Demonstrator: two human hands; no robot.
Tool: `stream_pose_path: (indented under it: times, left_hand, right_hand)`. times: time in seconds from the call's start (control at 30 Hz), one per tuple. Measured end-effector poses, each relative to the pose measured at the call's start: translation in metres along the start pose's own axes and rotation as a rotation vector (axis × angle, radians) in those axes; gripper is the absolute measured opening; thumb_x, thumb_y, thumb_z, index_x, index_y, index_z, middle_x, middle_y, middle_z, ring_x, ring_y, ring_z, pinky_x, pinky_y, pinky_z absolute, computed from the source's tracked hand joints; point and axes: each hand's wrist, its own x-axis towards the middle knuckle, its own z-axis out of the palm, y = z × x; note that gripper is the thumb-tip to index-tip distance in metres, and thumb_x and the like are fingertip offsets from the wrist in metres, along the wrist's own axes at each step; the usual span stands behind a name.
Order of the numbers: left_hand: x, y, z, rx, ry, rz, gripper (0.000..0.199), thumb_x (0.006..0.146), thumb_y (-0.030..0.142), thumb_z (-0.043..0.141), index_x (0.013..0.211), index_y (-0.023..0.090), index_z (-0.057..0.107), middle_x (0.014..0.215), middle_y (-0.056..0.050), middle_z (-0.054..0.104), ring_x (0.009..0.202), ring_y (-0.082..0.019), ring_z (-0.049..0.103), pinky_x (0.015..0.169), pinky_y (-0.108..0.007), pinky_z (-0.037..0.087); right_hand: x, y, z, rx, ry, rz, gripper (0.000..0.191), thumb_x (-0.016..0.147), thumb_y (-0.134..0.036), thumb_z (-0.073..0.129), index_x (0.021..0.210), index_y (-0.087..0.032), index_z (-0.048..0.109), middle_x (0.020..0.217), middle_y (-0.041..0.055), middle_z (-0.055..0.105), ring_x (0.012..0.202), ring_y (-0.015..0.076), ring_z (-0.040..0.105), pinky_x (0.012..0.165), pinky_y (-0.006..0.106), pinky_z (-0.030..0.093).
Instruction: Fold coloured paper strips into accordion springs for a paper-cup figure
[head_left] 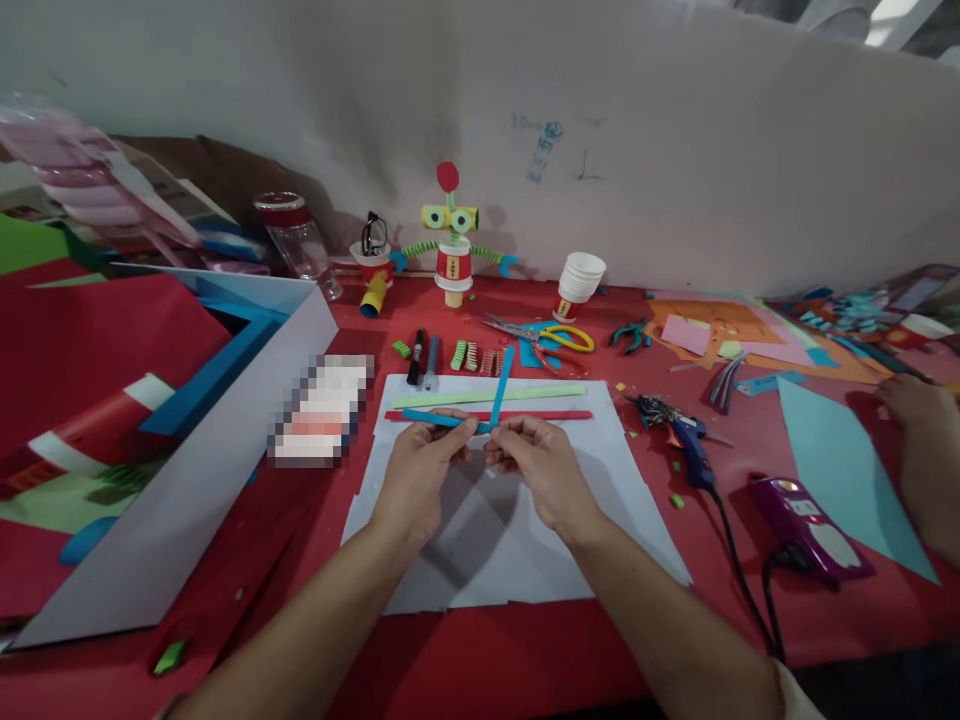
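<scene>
Two blue paper strips (502, 385) meet at a corner between my hands, one pointing away from me and the other to the left. My left hand (424, 465) pinches the strip that lies leftward. My right hand (544, 465) is closed on the corner where the strips join. Just beyond my fingers, a red paper strip (555, 414) and a light green paper strip (525, 396) lie across a white sheet (517, 560). Small folded paper springs (471, 356) in green and red sit behind the sheet, beside two markers (432, 362).
A paper-cup robot figure (454, 265) stands at the back, near stacked paper cups (578, 285). Scissors (551, 336), pliers (630, 337) and a corded glue gun (686, 440) lie to the right. At left is a box (187, 480) of coloured paper. Another person's hand (919, 410) rests at far right.
</scene>
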Motion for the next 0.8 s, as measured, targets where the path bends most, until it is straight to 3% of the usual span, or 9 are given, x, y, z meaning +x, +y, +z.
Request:
stream_pose_path:
  times: [0.27, 0.43, 0.6, 0.8]
  left_hand:
    - [-0.0027, 0.0032, 0.0007, 0.018, -0.099, -0.003, 0.018, 0.062, 0.02, 0.074, 0.078, 0.018, 0.068, 0.078, -0.002, 0.067, 0.077, -0.015, 0.059, 0.077, -0.029, 0.043]
    - [-0.0034, 0.0034, 0.0023, 0.078, -0.107, -0.048, 0.01, 0.064, 0.024, 0.074, 0.068, 0.016, 0.07, 0.071, -0.004, 0.069, 0.069, -0.016, 0.059, 0.07, -0.029, 0.044]
    - [-0.0035, 0.0036, 0.0022, 0.139, -0.056, 0.0, 0.008, 0.064, 0.025, 0.074, 0.065, 0.018, 0.07, 0.062, 0.0, 0.065, 0.062, -0.014, 0.056, 0.064, -0.027, 0.042]
    - [-0.0019, 0.0013, 0.0008, 0.177, -0.005, -0.012, 0.014, 0.062, 0.026, 0.074, 0.056, 0.017, 0.066, 0.055, 0.001, 0.06, 0.057, -0.012, 0.052, 0.06, -0.025, 0.04]
  right_hand:
    - [0.0005, -0.0051, -0.0044, 0.011, -0.009, 0.023, 0.017, 0.064, -0.031, 0.069, 0.065, -0.016, 0.062, 0.062, 0.0006, 0.064, 0.053, 0.01, 0.057, 0.053, 0.023, 0.041]
    - [-0.0001, -0.005, -0.0038, 0.022, -0.041, 0.005, 0.015, 0.065, -0.031, 0.069, 0.066, -0.017, 0.062, 0.061, -0.0001, 0.063, 0.054, 0.0101, 0.054, 0.054, 0.024, 0.039]
    - [-0.0008, -0.0036, -0.002, 0.028, -0.057, -0.034, 0.01, 0.066, -0.027, 0.068, 0.066, -0.018, 0.063, 0.06, -0.0026, 0.061, 0.055, 0.0096, 0.052, 0.055, 0.024, 0.036]
    - [-0.0022, -0.0058, -0.0031, 0.022, -0.081, -0.039, 0.009, 0.066, -0.026, 0.067, 0.065, -0.018, 0.064, 0.058, -0.003, 0.06, 0.055, 0.0095, 0.052, 0.055, 0.025, 0.035]
